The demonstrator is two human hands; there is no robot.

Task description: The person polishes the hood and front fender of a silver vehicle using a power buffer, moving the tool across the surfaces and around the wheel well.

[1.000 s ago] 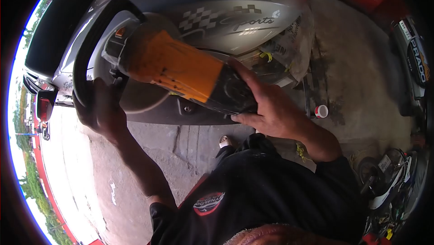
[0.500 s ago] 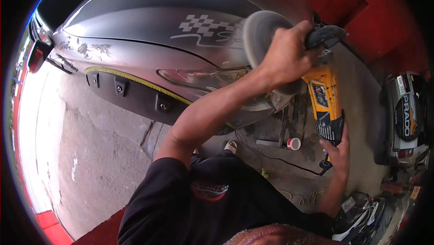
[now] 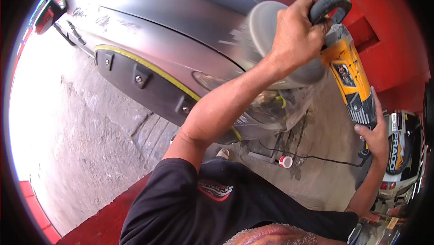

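Observation:
My left hand (image 3: 299,31) is wrapped round the black loop handle (image 3: 332,6) of a yellow and black polisher (image 3: 353,75). My right hand (image 3: 374,138) grips the rear of its body, near where the cord comes out. At the front of the tool, a pale round pad (image 3: 262,24), smeared by motion, overlaps the front corner of a silver-grey car (image 3: 162,9). Behind my left forearm lies part of the headlight (image 3: 262,102). Dull scuffed patches mark the fender further left.
A black wheel-arch trim with a yellow edge (image 3: 144,59) runs along the car's side. On the concrete floor stand a white and red tub (image 3: 285,161) and the power cord (image 3: 316,156). A red wall (image 3: 398,55) rises at right, with another vehicle (image 3: 400,154) below it.
Both hands have moved right with the polisher, the left one also higher in view. The whole view has turned, and the checkered decal is now blurred and mostly covered.

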